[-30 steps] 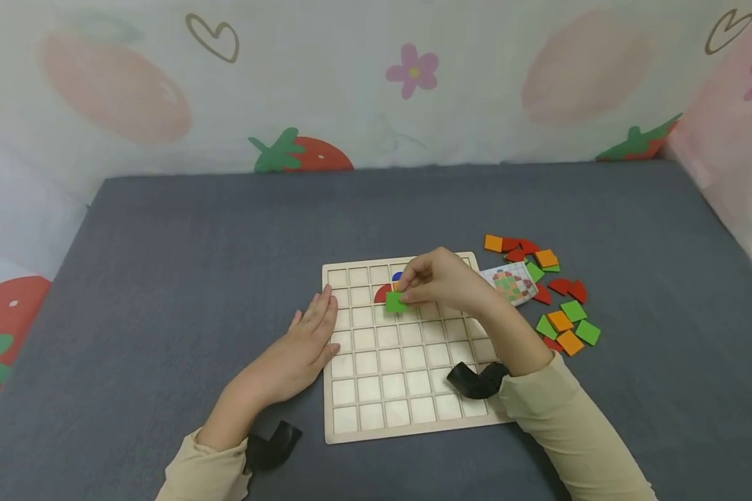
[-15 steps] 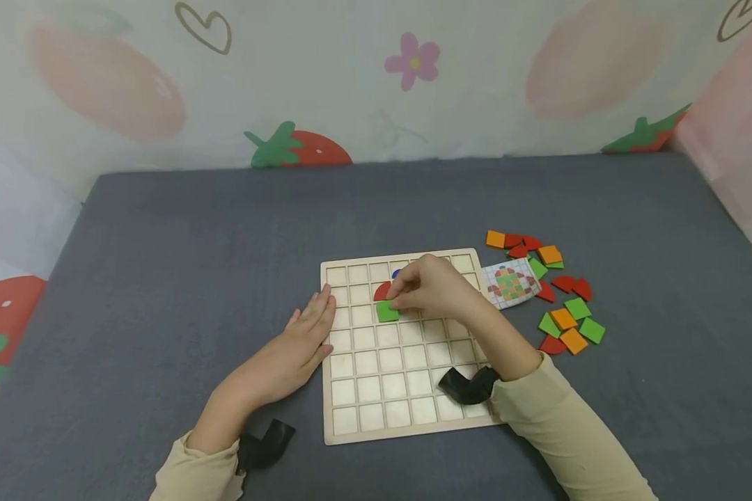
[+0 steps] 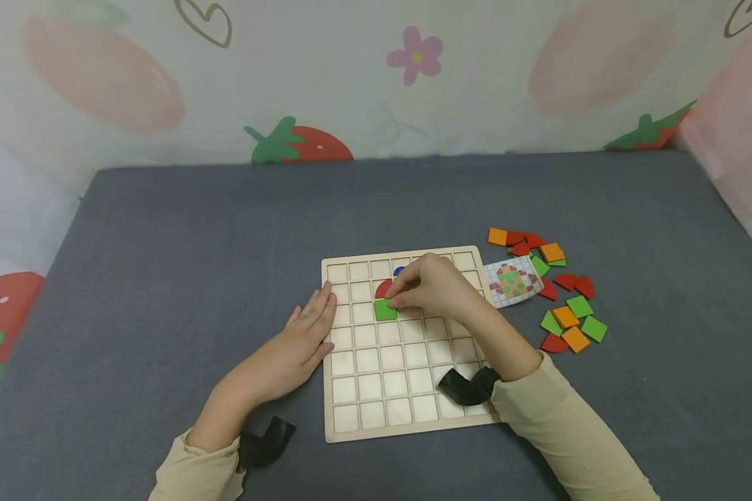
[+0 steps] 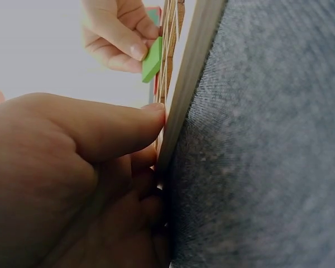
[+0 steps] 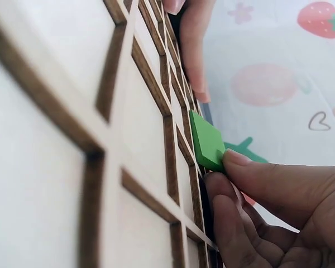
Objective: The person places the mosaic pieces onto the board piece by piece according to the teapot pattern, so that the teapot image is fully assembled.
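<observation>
A wooden grid board (image 3: pixel 368 362) lies on the dark grey cloth. My right hand (image 3: pixel 437 289) pinches a green square tile (image 3: pixel 385 310) between thumb and fingers, over a cell in the board's upper part. In the right wrist view the tile (image 5: pixel 206 142) is tilted, one edge at the grid ridges. Just behind it sits a red rounded piece (image 3: pixel 384 287), and a blue piece (image 3: pixel 398 271) shows partly past my right fingers. My left hand (image 3: pixel 294 351) rests against the board's left edge with fingers extended; its thumb (image 4: pixel 123 128) touches the rim in the left wrist view.
A pattern card (image 3: pixel 512 281) lies at the board's right side. Beyond it are loose red pieces (image 3: pixel 565 281), orange squares (image 3: pixel 575 339) and green squares (image 3: pixel 594 329). Black wrist devices sit by each cuff, the right one (image 3: pixel 466 387) above the board. A printed curtain (image 3: pixel 476 90) stands behind.
My right hand has brought the green tile slightly left and down, in front of the red piece, then nearly stopped. The left hand stays at the board's edge. The head view has shifted slightly.
</observation>
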`<state>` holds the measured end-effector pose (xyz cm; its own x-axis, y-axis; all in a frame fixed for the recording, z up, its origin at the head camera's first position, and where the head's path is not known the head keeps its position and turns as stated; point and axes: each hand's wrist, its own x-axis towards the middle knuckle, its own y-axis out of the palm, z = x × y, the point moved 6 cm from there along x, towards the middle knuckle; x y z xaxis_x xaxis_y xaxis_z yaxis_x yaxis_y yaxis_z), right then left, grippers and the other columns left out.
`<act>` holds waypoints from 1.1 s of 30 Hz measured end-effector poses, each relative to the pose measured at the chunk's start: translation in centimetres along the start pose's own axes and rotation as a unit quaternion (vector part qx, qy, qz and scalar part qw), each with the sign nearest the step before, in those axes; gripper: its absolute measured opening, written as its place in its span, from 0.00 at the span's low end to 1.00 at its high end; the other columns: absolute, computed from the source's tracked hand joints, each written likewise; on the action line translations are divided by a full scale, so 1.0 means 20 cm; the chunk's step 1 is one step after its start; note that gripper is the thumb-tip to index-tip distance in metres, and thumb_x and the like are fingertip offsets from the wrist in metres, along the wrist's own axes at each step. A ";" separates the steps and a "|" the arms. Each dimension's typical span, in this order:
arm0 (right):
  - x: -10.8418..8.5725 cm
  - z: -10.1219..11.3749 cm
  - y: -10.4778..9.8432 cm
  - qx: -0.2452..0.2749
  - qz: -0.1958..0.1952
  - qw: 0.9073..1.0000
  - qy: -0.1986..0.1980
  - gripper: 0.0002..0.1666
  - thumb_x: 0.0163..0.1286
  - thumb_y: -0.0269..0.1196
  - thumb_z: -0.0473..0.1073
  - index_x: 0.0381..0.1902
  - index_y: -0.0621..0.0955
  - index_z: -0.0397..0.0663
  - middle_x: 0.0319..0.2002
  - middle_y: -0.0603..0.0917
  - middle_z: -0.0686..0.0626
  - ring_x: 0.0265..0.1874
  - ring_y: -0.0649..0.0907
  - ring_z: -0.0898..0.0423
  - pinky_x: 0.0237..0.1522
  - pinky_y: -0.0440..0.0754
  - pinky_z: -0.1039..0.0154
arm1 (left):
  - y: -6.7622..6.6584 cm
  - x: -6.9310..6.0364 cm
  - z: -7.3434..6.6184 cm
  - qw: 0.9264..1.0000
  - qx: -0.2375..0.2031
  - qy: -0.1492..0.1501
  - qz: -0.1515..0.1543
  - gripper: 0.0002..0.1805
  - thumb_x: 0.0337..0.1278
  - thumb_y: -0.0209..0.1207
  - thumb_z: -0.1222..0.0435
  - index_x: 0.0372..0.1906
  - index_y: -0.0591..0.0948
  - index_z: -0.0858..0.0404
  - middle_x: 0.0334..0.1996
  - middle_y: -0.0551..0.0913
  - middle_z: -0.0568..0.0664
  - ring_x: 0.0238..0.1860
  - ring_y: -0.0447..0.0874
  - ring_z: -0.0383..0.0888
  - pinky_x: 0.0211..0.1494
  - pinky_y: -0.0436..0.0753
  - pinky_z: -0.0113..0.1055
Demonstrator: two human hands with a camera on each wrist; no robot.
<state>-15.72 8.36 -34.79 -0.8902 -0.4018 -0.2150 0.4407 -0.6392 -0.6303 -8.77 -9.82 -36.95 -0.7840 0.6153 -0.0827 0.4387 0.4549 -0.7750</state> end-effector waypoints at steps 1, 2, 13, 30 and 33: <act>0.00 0.00 0.00 -0.001 0.000 1.000 -0.001 0.02 0.55 0.71 0.37 0.27 0.88 0.44 0.26 0.86 0.54 0.32 0.79 0.56 0.36 0.76 0.63 | 0.00 0.00 0.00 1.000 0.001 0.000 0.000 0.33 0.69 0.48 0.68 0.71 0.49 0.76 0.73 0.39 0.63 0.73 0.37 0.58 0.70 0.46 0.56; 0.00 0.00 0.00 -0.001 0.000 1.000 -0.002 0.02 0.55 0.71 0.37 0.27 0.88 0.44 0.26 0.85 0.54 0.32 0.79 0.56 0.36 0.76 0.63 | 0.00 0.00 0.00 1.000 0.001 0.000 0.000 0.33 0.69 0.48 0.68 0.71 0.49 0.76 0.73 0.39 0.63 0.73 0.37 0.58 0.70 0.46 0.56; 0.00 0.00 0.00 0.016 0.002 1.000 0.002 0.03 0.57 0.70 0.37 0.25 0.87 0.44 0.24 0.85 0.54 0.31 0.77 0.56 0.35 0.75 0.63 | 0.00 0.00 0.00 1.000 -0.003 -0.001 -0.003 0.33 0.68 0.48 0.69 0.71 0.49 0.76 0.73 0.40 0.64 0.73 0.37 0.58 0.70 0.45 0.56; -0.01 0.01 -0.02 0.037 0.004 0.999 -0.021 0.03 0.54 0.71 0.35 0.27 0.86 0.41 0.23 0.84 0.53 0.26 0.79 0.57 0.32 0.76 0.63 | 0.00 0.01 0.00 1.000 -0.004 0.000 0.000 0.33 0.68 0.48 0.69 0.71 0.48 0.76 0.73 0.39 0.64 0.73 0.36 0.58 0.70 0.45 0.56; -0.01 0.00 -0.02 0.046 0.011 0.999 -0.023 0.03 0.55 0.71 0.34 0.28 0.85 0.41 0.24 0.84 0.53 0.26 0.79 0.57 0.33 0.76 0.63 | 0.00 0.01 0.00 1.000 -0.006 0.001 -0.002 0.33 0.68 0.48 0.69 0.71 0.48 0.76 0.73 0.39 0.64 0.73 0.36 0.58 0.70 0.45 0.57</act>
<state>-15.70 8.62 -34.45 -0.8749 -0.4446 -0.1921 0.4706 -0.6871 -0.5536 -8.91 -9.71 -37.01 -0.7846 0.6149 -0.0791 0.4411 0.4640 -0.7682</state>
